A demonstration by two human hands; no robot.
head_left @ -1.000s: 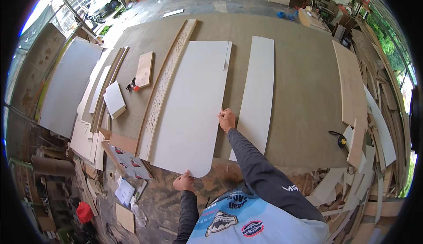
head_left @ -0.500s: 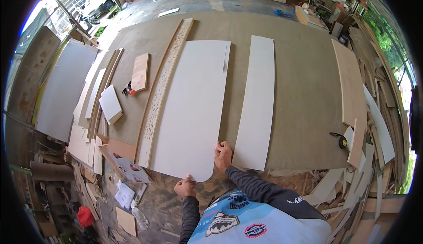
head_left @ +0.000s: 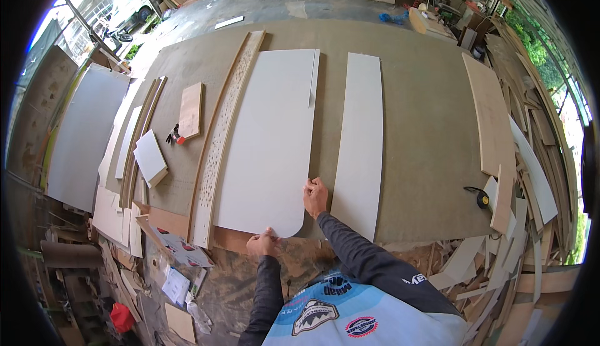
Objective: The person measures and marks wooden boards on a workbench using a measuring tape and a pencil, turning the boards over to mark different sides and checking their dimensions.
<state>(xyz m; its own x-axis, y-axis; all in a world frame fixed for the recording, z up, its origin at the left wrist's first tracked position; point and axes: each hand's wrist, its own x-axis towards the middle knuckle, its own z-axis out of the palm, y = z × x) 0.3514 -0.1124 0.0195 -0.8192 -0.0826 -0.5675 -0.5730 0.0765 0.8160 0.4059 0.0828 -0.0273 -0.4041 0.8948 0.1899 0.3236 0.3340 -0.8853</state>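
Note:
A large white panel [head_left: 265,140] with a rounded near-right corner lies flat on a wide brown board. At its near edge my left hand [head_left: 264,243] is closed on the panel, thumb on top and the other fingers below. My right hand [head_left: 316,197] is closed at the panel's right edge, near the rounded corner; its fingertips are partly hidden. Along the panel's left side runs a long pale strip dotted with holes [head_left: 226,118], with a wooden edge. To the right, apart from the panel, lies a narrower white board [head_left: 360,140].
On the left lie a hammer [head_left: 175,135], a plywood block [head_left: 191,109], small white pieces [head_left: 150,156] and long battens [head_left: 134,152]. A tape measure [head_left: 481,198] rests at right beside wooden offcuts [head_left: 487,115]. Scrap boards crowd the floor on both sides.
The white panel has slid away from me along the dotted strip, with both my hands moving along with it. The view has also shifted slightly.

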